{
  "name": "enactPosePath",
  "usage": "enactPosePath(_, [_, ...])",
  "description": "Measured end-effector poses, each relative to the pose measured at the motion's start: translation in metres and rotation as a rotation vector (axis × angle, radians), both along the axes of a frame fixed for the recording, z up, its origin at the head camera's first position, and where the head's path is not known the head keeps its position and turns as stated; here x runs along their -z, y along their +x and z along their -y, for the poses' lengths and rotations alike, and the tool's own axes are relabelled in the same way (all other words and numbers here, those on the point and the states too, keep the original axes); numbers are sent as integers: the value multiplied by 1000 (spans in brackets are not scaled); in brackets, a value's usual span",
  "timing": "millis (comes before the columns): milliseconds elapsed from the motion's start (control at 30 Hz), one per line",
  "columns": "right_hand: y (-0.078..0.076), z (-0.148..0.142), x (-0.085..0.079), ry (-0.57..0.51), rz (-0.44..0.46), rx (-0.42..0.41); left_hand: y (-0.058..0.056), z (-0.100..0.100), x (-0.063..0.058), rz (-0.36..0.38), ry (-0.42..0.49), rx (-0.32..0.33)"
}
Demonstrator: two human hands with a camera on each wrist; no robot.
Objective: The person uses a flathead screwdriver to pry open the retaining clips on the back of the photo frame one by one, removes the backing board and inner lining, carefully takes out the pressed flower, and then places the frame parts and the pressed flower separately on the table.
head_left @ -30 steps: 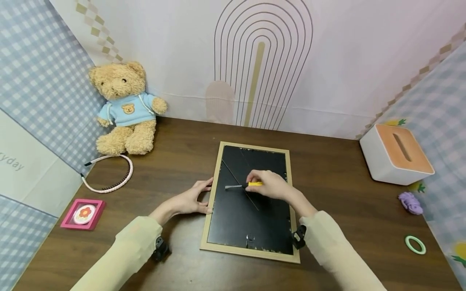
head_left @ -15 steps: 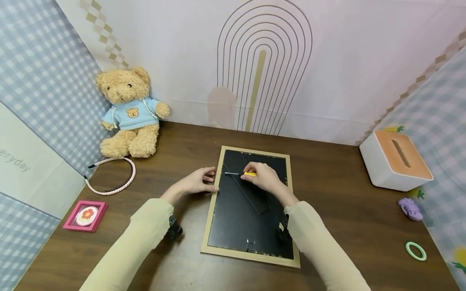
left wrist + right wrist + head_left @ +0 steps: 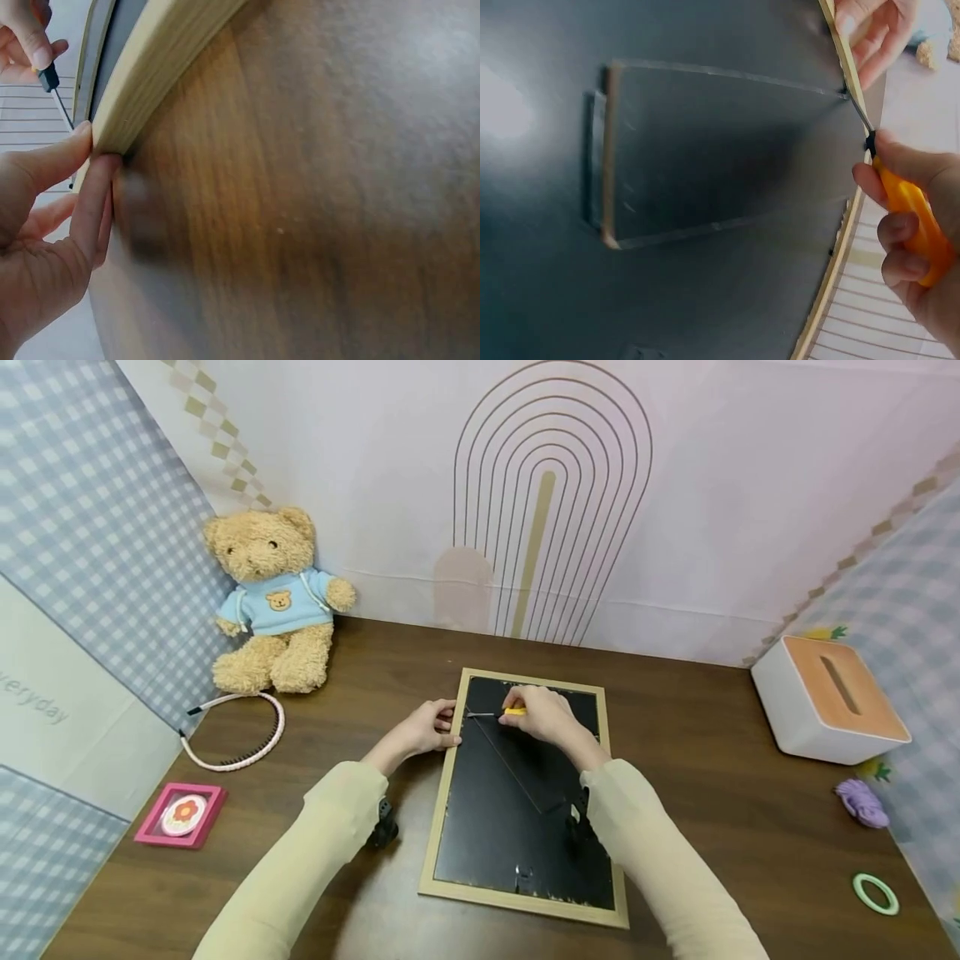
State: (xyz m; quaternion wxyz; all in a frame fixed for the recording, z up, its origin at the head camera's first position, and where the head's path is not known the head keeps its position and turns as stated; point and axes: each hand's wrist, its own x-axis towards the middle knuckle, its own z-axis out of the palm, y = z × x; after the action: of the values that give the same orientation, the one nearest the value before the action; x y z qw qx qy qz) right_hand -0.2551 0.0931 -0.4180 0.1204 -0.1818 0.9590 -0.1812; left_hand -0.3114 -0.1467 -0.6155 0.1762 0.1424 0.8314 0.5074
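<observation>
A picture frame (image 3: 495,827) lies back up on the table, with a light wood border and a black backing board that carries a stand flap. My right hand (image 3: 546,717) grips a screwdriver (image 3: 911,206) by its yellow handle. The metal shaft reaches left, its tip right at the inner edge of the wood border in the right wrist view. With thumb on top and fingers along the outer side, my left hand (image 3: 423,728) pinches the left border near that tip, as the left wrist view shows (image 3: 60,217). A metal hanger (image 3: 522,875) sits near the board's front edge.
At the left are a teddy bear (image 3: 281,602), a headband (image 3: 279,727) and a pink box (image 3: 180,815). A tissue box (image 3: 832,702), a purple bundle (image 3: 862,802) and a green ring (image 3: 875,894) lie at the right. A fabric backdrop rises behind the table.
Both hands have shifted toward the frame's far left part. The screwdriver tip has moved away from me, from over the board to the border's inner edge. The left hand slid up along the border.
</observation>
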Motion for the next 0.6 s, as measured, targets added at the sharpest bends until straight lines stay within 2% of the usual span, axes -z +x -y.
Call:
enactPosePath(67, [-4, -4, -1, -8, -3, -33, -33, 5, 71, 9, 66, -12])
enactPosePath(100, [-7, -6, -1, -14, -3, -51, -47, 7, 100, 36, 82, -21])
enactPosePath(133, [-9, -8, -1, -21, -3, -69, -51, 9, 110, 45, 101, -19])
enactPosePath(167, [-11, -10, -1, -29, 0, -87, -58, 10, 126, 44, 115, -22])
enactPosePath(200, [-12, -12, -1, -34, 6, -101, -60, 9, 130, 52, 115, -29])
enactPosePath(233, [-14, -14, -1, -36, 10, -110, -57, 8, 125, 61, 115, -31])
enactPosePath(267, [-15, -15, -1, -36, 12, -117, -49, 6, 108, 66, 110, -30])
enactPosePath(300, [-16, -15, 0, -39, 17, -121, -37, 4, 84, 63, 99, -32])
enactPosePath(333, [-16, -15, 0, -41, 17, -125, -21, 1, 55, 54, 89, -35])
enactPosePath(400, [-17, -15, 1, -47, 12, -125, -2, -3, 17, 56, 70, -35])
enactPosePath(433, [-17, -15, 2, -50, 7, -125, 5, -4, 3, 44, 66, -34])
enactPosePath(467, [-18, -14, 3, -57, 3, -127, 9, -4, -3, 48, 64, -35])
enactPosePath(500, [-18, -14, 4, -63, -1, -129, 8, -2, -1, 57, 72, -36])
enactPosePath(567, [-20, -13, 6, -76, 0, -135, -1, 4, 16, 84, 83, -40])
enactPosePath(600, [-21, -12, 7, -84, 4, -139, -10, 7, 35, 79, 94, -45])
